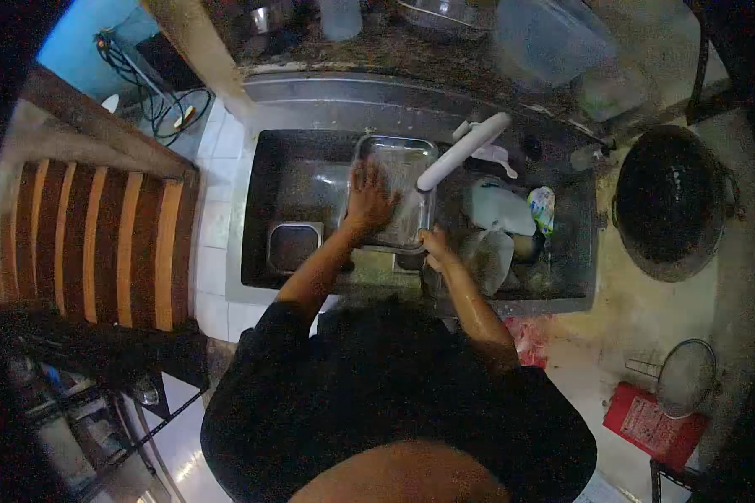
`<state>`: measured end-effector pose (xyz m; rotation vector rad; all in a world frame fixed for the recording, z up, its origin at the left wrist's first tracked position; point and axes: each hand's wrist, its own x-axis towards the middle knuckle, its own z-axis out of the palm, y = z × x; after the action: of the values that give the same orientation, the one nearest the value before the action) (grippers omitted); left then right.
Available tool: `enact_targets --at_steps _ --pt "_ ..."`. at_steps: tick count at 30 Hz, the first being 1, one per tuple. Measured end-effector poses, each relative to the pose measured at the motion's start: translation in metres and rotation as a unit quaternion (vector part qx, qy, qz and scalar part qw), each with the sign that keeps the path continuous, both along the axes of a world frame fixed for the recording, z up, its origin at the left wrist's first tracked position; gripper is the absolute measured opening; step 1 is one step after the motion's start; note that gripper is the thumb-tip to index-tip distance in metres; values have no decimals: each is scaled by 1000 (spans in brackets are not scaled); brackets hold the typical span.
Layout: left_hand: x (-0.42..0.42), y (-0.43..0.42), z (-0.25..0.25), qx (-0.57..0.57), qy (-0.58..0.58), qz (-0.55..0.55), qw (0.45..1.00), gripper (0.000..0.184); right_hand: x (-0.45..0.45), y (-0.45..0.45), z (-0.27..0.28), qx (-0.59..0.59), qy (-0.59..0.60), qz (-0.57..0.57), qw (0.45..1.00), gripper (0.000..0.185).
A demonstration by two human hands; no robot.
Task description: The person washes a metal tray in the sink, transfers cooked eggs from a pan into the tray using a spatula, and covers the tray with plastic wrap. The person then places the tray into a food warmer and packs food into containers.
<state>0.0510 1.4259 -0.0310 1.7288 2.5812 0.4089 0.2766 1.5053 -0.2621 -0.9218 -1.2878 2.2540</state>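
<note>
A rectangular clear or metal tray (404, 158) lies across the middle of the sink, under the white faucet (470, 151). My left hand (371, 199) rests with its fingers spread on the tray's inner surface, towards its left side. At the near right corner of the tray, my right hand (434, 245) has its fingers wrapped round the rim. Right of the tray, pale translucent containers (499, 207) and a colourful packet (543, 208) sit in the sink.
A small square metal container (294, 246) stands in the sink's left basin. A black wok (673, 203) is at the right, with a strainer (686, 379) and a red box (656, 425) nearer. Wooden steps (96, 243) are left; tubs (554, 38) stand behind the sink (327, 90).
</note>
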Motion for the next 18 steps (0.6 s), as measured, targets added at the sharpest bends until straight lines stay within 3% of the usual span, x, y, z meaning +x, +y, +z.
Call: enact_targets --at_steps 1,2,5,7,8,10,14,18 --pt "-3 8 -18 -29 12 -36 999 63 1 -9 -8 -14 60 -15 998 63" --pt "-6 16 -23 -22 -71 -67 995 63 1 -11 -22 -15 35 -4 999 49" --pt "-13 36 -48 2 -283 -161 945 61 -17 -27 -9 -7 -83 -6 997 53" --pt "-5 46 -128 -8 -175 -280 944 60 -23 -29 2 -7 -114 -2 993 56" --pt "0 47 -171 0 -33 -353 935 59 -24 -29 6 -7 -126 1 992 57" --pt "8 31 -197 72 93 -428 896 57 -23 -29 10 -15 -136 8 991 60" --pt "-32 53 -266 165 125 -288 935 59 -24 -40 8 -26 -174 19 984 66" --pt "-39 44 -188 109 -65 -272 954 60 -28 -56 -6 -39 -201 27 978 69"
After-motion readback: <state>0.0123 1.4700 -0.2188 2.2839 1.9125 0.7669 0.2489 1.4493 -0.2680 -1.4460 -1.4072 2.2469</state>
